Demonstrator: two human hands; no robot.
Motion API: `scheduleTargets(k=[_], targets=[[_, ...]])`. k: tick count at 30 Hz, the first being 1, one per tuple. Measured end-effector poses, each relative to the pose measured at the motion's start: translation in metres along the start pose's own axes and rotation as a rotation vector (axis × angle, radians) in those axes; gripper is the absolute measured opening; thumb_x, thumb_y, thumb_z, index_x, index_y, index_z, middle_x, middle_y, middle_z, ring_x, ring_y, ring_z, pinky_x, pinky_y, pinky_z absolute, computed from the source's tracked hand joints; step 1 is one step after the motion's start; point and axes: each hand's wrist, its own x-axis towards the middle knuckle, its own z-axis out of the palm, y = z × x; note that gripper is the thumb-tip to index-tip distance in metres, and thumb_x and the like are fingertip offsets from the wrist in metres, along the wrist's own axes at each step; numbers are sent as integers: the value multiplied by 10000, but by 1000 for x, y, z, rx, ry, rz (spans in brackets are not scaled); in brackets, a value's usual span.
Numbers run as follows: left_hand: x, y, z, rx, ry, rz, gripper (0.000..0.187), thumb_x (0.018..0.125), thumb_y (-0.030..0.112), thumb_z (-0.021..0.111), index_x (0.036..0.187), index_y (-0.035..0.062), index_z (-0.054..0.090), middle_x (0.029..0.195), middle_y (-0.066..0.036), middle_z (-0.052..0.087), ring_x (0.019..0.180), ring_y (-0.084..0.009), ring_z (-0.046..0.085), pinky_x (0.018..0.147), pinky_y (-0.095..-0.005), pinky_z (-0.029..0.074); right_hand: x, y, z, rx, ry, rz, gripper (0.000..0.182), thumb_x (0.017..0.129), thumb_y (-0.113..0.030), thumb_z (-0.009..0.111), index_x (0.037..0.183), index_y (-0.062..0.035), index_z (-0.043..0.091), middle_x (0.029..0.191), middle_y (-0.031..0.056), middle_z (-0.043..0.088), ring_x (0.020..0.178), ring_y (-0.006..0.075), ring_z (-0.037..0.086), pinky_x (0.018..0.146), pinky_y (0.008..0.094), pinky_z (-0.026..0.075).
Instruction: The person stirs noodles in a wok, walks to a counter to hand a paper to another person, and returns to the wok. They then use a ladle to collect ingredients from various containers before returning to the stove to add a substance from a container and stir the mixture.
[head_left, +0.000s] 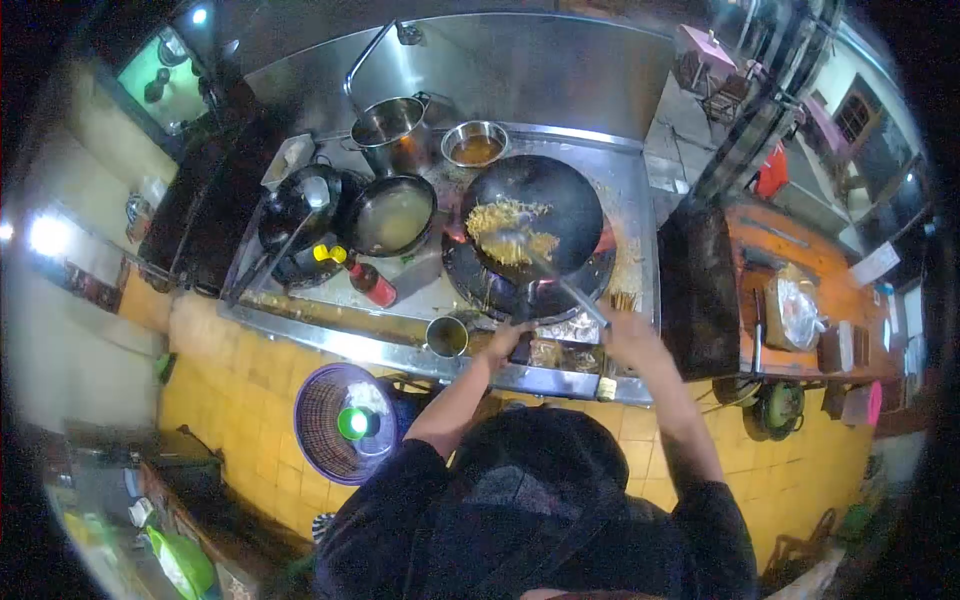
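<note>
A black wok (567,215) is tilted over a lit burner, with orange flame showing at its sides. My left hand (505,343) is closed round the wok's handle (523,345). In my right hand (635,340) is the long handle of a metal spatula or ladle (580,298); motion blurs its head, which is down in the food. The food (492,222) is a yellow-brown, crumbly heap, perhaps fried rice or noodles, on the wok's left side. Just left of my left hand stands a metal cup (447,337). Scraps of food lie on the stove top (632,235) around the burner.
Left of the wok are a pan of cloudy liquid (395,216), a red-labelled bottle (373,285) and another dark wok (285,215) with a ladle. Behind stand a tall pot (390,122) and a steel bowl (475,144). A purple basket (318,425) sits on the floor; a wooden table (760,235) stands right.
</note>
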Motion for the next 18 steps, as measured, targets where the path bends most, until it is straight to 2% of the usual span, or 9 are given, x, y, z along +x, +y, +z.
scheduleTargets(k=[4,6,7,9,10,12,15,17,18], targets=[[2,11,-4,-47,-98,-212,208,835,237,600,807,32,584,605,-67,550,474,-170,544,439,-294,461,27,-23,34,8,35,258,416,795,-134,530,1182,4,466,941,248,606,899,362,602,804,432,486],[-5,22,11,-46,-59,-278,204,845,238,583,787,43,595,590,-66,536,449,-183,525,442,-307,463,37,-9,38,192,28,124,408,805,-177,561,1187,-42,515,1009,251,593,966,396,563,862,442,446],[-16,30,32,-90,7,-200,200,841,243,587,771,59,546,609,-52,534,485,-180,521,482,-320,471,32,20,34,144,110,-73,431,802,-203,579,1194,-36,515,1015,236,599,983,381,565,867,408,448],[-72,52,89,-314,15,-103,195,837,218,590,752,74,490,624,-40,524,538,-170,516,536,-326,477,-5,-4,-52,119,-188,124,424,771,-136,554,1193,-95,531,1133,200,564,1042,369,535,929,390,416],[-107,78,123,-486,-56,-66,180,839,188,587,748,72,484,622,-41,517,555,-164,514,550,-319,475,-16,-12,-70,107,-185,126,420,776,-146,562,1191,-93,532,1118,211,564,1037,365,537,917,391,420],[-153,105,145,-627,-216,-343,158,846,141,571,747,56,482,627,-50,510,592,-156,523,575,-297,470,-37,-27,-104,82,-179,131,413,784,-167,578,1187,-89,534,1088,233,564,1026,357,540,895,394,427],[-120,100,101,-522,-265,-374,180,848,166,568,726,59,489,627,-47,513,556,-157,524,556,-306,474,-52,-36,-109,226,-313,200,452,802,-146,573,1247,-132,494,808,229,605,670,298,625,646,374,498],[-100,80,77,-499,-249,-372,196,853,193,563,713,73,498,628,-47,526,551,-152,527,547,-304,469,-59,-34,-98,145,-246,120,449,803,-150,575,1244,-128,492,846,249,598,741,339,613,689,395,489],[-103,67,77,-350,-64,-346,208,858,224,551,707,86,514,618,-47,536,540,-151,530,538,-303,464,-61,-31,-92,65,-163,37,447,805,-153,576,1242,-124,491,884,268,592,812,381,601,732,415,480]])
